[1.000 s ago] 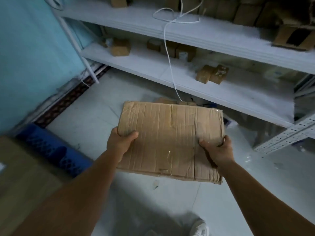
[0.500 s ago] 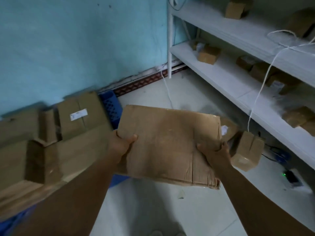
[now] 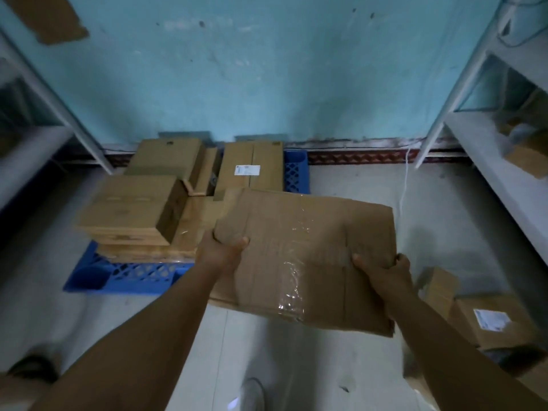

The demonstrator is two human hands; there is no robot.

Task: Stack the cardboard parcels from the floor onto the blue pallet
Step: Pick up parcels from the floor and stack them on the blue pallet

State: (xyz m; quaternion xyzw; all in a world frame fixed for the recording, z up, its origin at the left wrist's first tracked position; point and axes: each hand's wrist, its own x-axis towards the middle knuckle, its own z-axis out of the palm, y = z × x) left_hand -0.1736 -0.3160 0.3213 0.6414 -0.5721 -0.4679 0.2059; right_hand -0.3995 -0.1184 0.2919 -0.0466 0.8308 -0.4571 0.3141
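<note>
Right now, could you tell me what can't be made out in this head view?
- Near right part of the blue pallet: hidden behind the held parcel.
- Fingers of the left hand and right hand: under the parcel; only the thumbs show.
- Label on the back parcel: too small to read.
- Floor parcels at right: cut off by the edge and the right arm.

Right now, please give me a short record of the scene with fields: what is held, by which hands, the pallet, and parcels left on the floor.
held: flat taped cardboard parcel, in the air
left hand: grips its near left corner
right hand: grips its near right edge
blue pallet: by the wall, several parcels stacked on it
floor: labelled parcel at the right, not yet stacked
</note>
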